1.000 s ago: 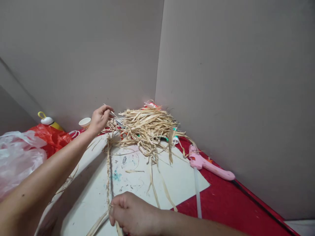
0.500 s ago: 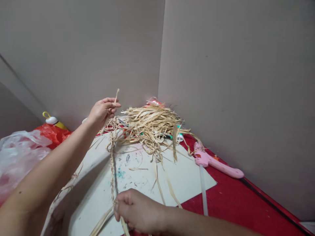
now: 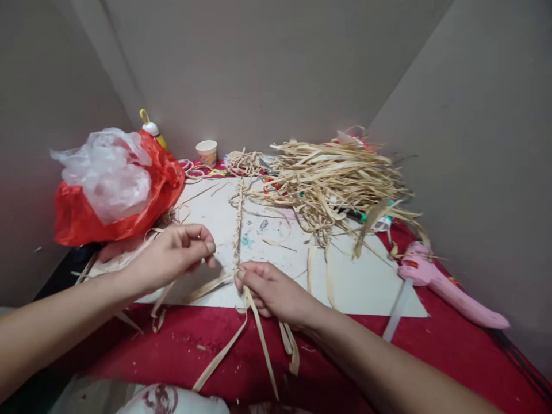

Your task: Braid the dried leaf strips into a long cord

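Observation:
A thin raffia braid runs straight down the white board, its lower end pinched between the thumb and fingers of my right hand. Loose raffia strands fan out below that hand, over the board's front edge and the red cloth. My left hand hovers to the left of the braid, apart from it, with its fingers curled. A pale raffia strand hangs under the left hand and seems to be held in it; the grip itself is hidden.
A big heap of raffia lies at the board's back right. Right of the white board rests a pink glue gun with a glue stick. A red plastic bag, a paper cup and a yellow-white bottle stand back left.
My left hand has come back from the far side, near the wall, towards the braid's lower end. My right hand keeps its pinch. The view has tilted down and turned left.

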A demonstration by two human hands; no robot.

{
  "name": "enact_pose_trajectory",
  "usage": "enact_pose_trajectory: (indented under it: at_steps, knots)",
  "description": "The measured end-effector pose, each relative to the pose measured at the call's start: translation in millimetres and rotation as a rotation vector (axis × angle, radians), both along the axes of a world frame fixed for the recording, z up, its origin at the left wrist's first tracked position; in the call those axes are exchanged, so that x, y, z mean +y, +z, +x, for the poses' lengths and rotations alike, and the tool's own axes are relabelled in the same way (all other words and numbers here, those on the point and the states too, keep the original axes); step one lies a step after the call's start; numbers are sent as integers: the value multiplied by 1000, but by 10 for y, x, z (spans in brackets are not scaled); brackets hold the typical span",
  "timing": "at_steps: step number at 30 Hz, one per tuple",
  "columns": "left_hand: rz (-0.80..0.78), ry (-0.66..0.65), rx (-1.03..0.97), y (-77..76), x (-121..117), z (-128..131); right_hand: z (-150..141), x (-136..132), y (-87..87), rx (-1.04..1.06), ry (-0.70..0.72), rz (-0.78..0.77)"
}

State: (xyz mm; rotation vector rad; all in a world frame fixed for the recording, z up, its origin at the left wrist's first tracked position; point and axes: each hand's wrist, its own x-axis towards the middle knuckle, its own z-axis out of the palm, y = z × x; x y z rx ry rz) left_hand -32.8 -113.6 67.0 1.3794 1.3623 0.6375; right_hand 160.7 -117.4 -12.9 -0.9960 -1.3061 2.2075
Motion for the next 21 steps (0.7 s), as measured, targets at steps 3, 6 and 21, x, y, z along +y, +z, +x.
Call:
enact_pose_trajectory:
  at_steps: [3, 6, 21]
  knots:
    - [-22, 56, -47, -180, -244, -62, 3, -15, -33, 14, -3, -3]
    - [-24, 121, -101, -325, -349, -60, -4, -24, -47, 20, -12, -11]
    - [-227, 112, -282, -579, -302, 125, -6, -22, -48, 33, -21, -46]
